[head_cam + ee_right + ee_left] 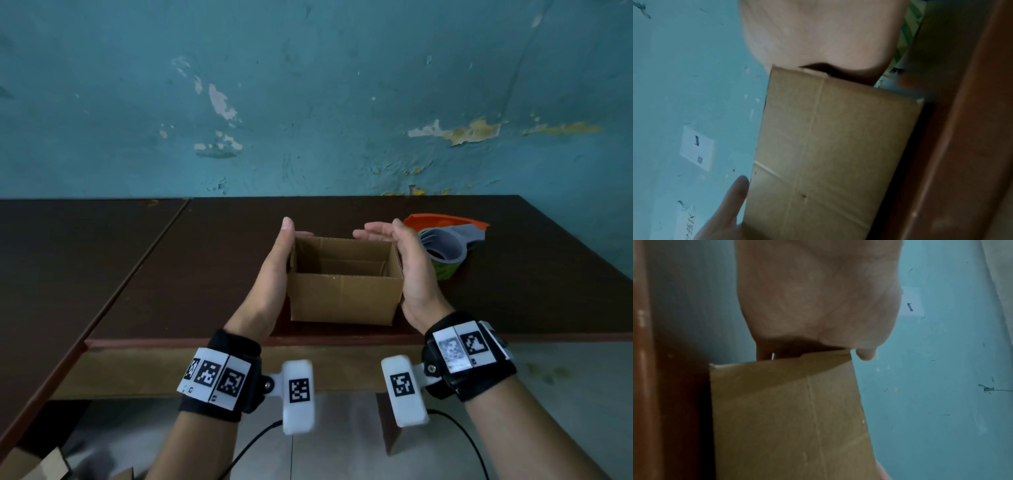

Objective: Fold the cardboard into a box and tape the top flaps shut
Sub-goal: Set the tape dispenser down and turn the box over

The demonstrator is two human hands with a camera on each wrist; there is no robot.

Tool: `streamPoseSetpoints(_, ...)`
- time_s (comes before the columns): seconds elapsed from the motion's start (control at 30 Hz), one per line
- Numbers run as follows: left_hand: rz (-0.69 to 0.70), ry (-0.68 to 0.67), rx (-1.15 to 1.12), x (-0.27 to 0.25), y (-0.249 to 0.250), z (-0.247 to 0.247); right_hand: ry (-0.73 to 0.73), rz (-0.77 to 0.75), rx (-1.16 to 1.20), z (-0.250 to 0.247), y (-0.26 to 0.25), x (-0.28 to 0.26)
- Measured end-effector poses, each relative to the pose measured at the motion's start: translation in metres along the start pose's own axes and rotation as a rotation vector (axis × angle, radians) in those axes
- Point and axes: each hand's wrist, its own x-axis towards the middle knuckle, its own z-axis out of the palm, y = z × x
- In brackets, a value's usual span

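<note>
A brown cardboard box (344,298) stands on the dark table (205,274) near its front edge, top open, its inside bare. My left hand (277,270) lies flat against the box's left side with the thumb pointing up. My right hand (407,260) presses the right side, its straight fingers reaching past the far corner. In the left wrist view the left hand's palm (818,296) meets the box (789,418) at its edge. The right wrist view shows the right hand's palm (818,32) on the box (828,146), with the left hand (729,203) at its other end.
An orange and grey tape dispenser (448,240) with a green roll (443,270) lies on the table just behind and right of my right hand. A peeling teal wall (308,102) rises behind the table. A second table (51,257) adjoins on the left.
</note>
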Motion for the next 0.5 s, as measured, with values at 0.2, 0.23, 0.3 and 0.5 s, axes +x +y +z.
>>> streamPoseSetpoints(0.2, 0.002, 0.013, 0.028, 0.003, 0.001, -0.009, 0.000, -0.033, -0.048, -0.007, -0.004, 0.004)
streamPoseSetpoints(0.23, 0.005, 0.021, 0.036, 0.004, 0.000, -0.010, 0.003, -0.033, -0.043, -0.009, -0.005, 0.005)
streamPoseSetpoints(0.3, 0.016, 0.030, 0.059, 0.005, 0.000, -0.012, 0.002, -0.025, -0.035, -0.013, -0.007, 0.006)
streamPoseSetpoints(0.5, 0.073, 0.178, 0.008, 0.012, -0.001, -0.017, 0.019, -0.051, -0.028, -0.023, -0.016, 0.009)
